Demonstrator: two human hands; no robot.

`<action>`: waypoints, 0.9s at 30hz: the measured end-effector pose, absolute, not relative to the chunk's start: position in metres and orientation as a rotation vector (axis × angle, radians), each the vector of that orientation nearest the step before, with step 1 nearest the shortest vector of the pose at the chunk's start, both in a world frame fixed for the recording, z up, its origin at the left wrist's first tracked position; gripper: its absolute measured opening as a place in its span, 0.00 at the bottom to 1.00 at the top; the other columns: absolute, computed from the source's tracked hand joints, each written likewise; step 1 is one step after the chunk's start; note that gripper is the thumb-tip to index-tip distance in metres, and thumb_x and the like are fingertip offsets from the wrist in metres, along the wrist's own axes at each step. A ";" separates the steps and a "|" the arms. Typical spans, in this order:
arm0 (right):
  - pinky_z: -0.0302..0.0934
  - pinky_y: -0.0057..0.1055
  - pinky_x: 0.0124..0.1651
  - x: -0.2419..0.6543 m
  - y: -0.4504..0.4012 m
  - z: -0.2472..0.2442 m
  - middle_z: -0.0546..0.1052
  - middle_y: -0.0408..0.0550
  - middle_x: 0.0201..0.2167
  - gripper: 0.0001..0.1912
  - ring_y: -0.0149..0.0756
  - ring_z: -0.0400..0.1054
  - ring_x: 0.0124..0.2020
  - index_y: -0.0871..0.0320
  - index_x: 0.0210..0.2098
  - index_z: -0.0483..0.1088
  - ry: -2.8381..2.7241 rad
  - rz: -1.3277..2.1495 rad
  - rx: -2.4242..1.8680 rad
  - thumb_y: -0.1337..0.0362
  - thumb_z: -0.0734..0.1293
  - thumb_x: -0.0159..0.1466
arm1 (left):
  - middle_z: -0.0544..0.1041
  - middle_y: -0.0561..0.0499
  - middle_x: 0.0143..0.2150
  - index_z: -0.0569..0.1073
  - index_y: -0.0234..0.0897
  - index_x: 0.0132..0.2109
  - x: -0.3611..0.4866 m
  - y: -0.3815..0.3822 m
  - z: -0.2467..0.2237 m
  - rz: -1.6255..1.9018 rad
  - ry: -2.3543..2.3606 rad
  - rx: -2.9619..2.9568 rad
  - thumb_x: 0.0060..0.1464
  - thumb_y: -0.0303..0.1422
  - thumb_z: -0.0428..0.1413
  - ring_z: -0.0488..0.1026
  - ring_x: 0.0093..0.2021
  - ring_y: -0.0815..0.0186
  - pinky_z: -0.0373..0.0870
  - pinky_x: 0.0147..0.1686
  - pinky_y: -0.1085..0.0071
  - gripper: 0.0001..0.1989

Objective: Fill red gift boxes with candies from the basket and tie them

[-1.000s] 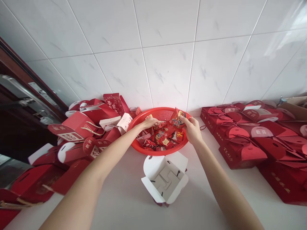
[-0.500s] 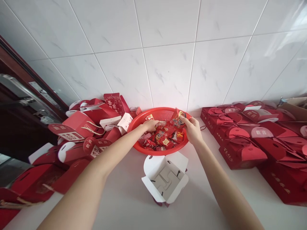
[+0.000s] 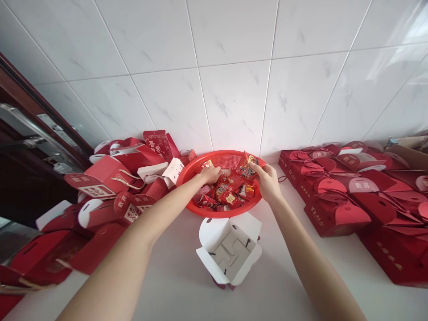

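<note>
A red plastic basket [image 3: 187, 203] stands against the tiled wall, filled with red-wrapped snack packets [image 3: 230, 189]. My left hand [image 3: 210, 174] reaches into the basket's left side, fingers curled down among the packets; what they grip, if anything, is hidden. At the basket's right rim my right hand [image 3: 267, 178] pinches a red and gold snack packet [image 3: 246, 166] between thumb and fingers. In front of the basket sits an open gift box [image 3: 230, 252], its white flaps folded outward and its inside bare.
Closed red gift boxes [image 3: 337, 211] stand in rows at the right. More red boxes [image 3: 103, 178], some with rope handles, are heaped at the left, beside a dark door with a metal handle [image 3: 26, 142]. White tiles [image 3: 234, 102] rise behind the table.
The view has shifted very slightly. Both hands stay nearly where they were, the right one still holding the snack packet and the left one still in the basket.
</note>
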State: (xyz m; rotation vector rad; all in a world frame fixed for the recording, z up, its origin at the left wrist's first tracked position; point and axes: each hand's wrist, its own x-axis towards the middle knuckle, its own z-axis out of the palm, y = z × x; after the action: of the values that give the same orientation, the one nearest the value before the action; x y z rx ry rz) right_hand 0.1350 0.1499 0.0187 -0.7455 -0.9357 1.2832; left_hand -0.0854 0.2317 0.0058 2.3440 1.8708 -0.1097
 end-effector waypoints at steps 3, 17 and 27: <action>0.71 0.35 0.38 0.135 0.150 0.018 0.83 0.46 0.32 0.14 0.42 0.77 0.33 0.56 0.32 0.78 -0.930 1.299 -0.728 0.53 0.76 0.52 | 0.80 0.42 0.45 0.73 0.39 0.43 -0.087 0.233 0.005 0.002 1.856 2.309 0.44 0.26 0.60 0.77 0.47 0.50 0.70 0.49 0.60 0.15; 0.71 0.35 0.38 0.135 0.149 0.019 0.83 0.46 0.32 0.14 0.42 0.77 0.33 0.56 0.31 0.78 -0.944 1.294 -0.710 0.53 0.76 0.53 | 0.81 0.50 0.33 0.78 0.33 0.52 -0.102 0.241 0.021 0.683 1.581 1.892 0.50 0.27 0.49 0.75 0.30 0.66 0.70 0.33 0.72 0.24; 0.72 0.36 0.39 0.135 0.152 0.018 0.83 0.46 0.33 0.17 0.43 0.78 0.35 0.56 0.33 0.76 -0.892 1.317 -0.787 0.52 0.76 0.51 | 0.82 0.48 0.41 0.80 0.35 0.45 -0.091 0.220 0.038 0.943 1.404 1.639 0.49 0.29 0.57 0.77 0.39 0.65 0.74 0.43 0.68 0.15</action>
State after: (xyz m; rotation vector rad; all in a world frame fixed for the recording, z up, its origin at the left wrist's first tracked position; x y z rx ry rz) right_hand 0.1346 0.1525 0.0184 -0.7865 -0.8923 1.3170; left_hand -0.0913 0.2196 0.0382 1.6391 1.4038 0.9428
